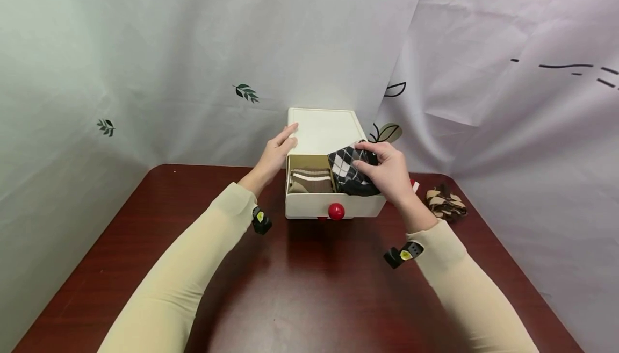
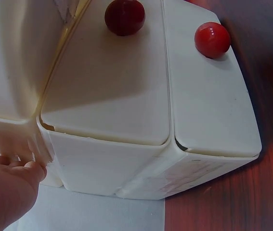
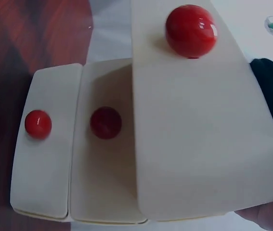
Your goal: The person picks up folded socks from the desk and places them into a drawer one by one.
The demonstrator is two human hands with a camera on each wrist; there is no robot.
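A small white drawer cabinet (image 1: 326,127) stands at the back of the table, its top drawer (image 1: 304,206) pulled out. Inside, on the left, lies a brown sock (image 1: 311,181) with white stripes. My right hand (image 1: 389,173) pinches a black-and-grey argyle sock (image 1: 345,170) between thumb and fingers, over the drawer's right part. In the right wrist view, only a dark edge of it shows beside the drawer front. My left hand (image 1: 276,154) rests against the cabinet's upper left side, fingers fairly straight. The left wrist view shows its fingers touching that side wall.
A tan-and-brown patterned bundle of fabric (image 1: 446,204) lies on the dark red table (image 1: 319,288), right of the cabinet. Two lower drawers with red knobs (image 2: 212,40) are closed. A pale printed curtain (image 1: 193,73) hangs directly behind. Something small and red is partly hidden by my right wrist.
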